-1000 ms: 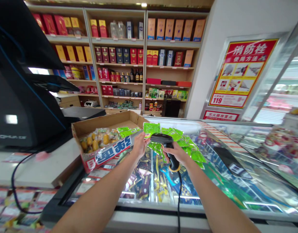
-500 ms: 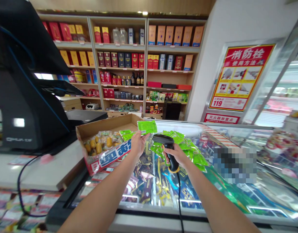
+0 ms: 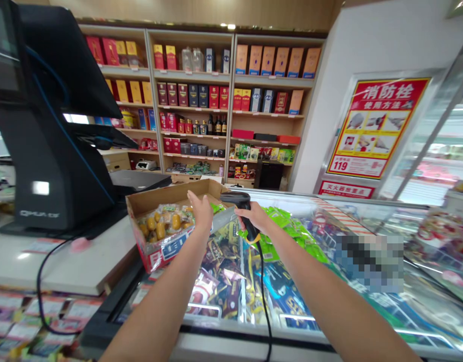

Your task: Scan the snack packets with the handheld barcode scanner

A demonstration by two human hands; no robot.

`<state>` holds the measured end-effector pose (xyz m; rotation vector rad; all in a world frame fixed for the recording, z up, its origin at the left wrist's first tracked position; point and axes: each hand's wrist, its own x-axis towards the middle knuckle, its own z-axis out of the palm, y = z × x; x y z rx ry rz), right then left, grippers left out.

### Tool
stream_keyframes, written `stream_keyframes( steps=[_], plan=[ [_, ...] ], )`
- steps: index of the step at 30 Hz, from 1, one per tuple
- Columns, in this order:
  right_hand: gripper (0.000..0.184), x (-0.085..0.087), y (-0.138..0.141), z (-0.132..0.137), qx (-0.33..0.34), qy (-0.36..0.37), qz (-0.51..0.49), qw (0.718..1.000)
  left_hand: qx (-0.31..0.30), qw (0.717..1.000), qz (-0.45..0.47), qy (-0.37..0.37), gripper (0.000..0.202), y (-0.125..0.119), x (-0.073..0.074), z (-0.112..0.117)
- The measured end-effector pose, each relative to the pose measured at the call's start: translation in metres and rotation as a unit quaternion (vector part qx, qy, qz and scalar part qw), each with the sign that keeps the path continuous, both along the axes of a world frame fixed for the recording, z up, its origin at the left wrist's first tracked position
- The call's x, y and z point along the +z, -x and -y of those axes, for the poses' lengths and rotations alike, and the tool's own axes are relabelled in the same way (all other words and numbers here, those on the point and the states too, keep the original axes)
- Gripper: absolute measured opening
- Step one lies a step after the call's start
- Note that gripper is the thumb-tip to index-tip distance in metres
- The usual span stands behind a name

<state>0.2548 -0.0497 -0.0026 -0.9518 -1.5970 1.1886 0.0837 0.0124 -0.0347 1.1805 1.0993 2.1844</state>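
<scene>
My right hand (image 3: 254,217) grips a black barcode scanner (image 3: 239,202) by its handle, and its cable (image 3: 264,296) hangs down over the freezer glass. My left hand (image 3: 201,210) reaches over the cardboard box (image 3: 161,201) with its fingers apart and nothing in them. The box holds yellow snack packets (image 3: 159,225) and green packets (image 3: 217,206). More green packets (image 3: 291,229) lie in a heap on the glass lid to the right of the scanner.
A black checkout terminal (image 3: 46,151) stands on the white counter (image 3: 65,261) at the left. The glass-topped freezer (image 3: 299,281) spreads across the foreground. Shelves of boxed goods (image 3: 216,95) line the back wall, beside a red-and-yellow poster (image 3: 374,125).
My left hand held a green packet up to the scanner; now the packet is gone from it and the hand is open over the box. The scanner moved left and up.
</scene>
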Motion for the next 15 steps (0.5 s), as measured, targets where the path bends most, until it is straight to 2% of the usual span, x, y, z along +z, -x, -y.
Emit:
stream_keyframes(
  steps=[2,3,5,6,9,11,13,15],
  plan=[
    [0.027,-0.003,-0.007,0.003,-0.018,0.015,-0.015,1.000,0.065,0.991,-0.108,-0.046,0.052,-0.007,-0.001,0.014],
    [0.027,-0.006,-0.012,0.005,-0.029,0.021,-0.023,0.999,0.063,0.982,-0.159,-0.077,0.050,-0.013,-0.003,0.021],
    [0.026,-0.011,-0.026,0.011,-0.054,0.031,-0.045,0.997,0.009,0.957,-0.263,-0.120,0.040,-0.027,-0.013,0.032],
    [0.025,-0.014,-0.034,0.014,-0.067,0.033,-0.061,0.995,-0.026,0.945,-0.305,-0.115,0.035,-0.036,-0.021,0.035],
    [0.026,-0.024,-0.057,0.023,-0.114,0.039,-0.112,0.986,-0.112,0.918,-0.381,-0.008,0.029,-0.060,-0.053,0.040],
    [0.027,-0.032,-0.070,0.026,-0.149,0.039,-0.144,0.977,-0.138,0.904,-0.396,0.082,0.031,-0.072,-0.073,0.040],
    [0.029,-0.040,-0.079,0.027,-0.175,0.037,-0.174,0.968,-0.146,0.897,-0.390,0.147,0.034,-0.078,-0.086,0.037],
    [0.029,-0.048,-0.084,0.027,-0.181,0.042,-0.187,0.965,-0.145,0.900,-0.370,0.181,0.037,-0.081,-0.091,0.029]
  ],
)
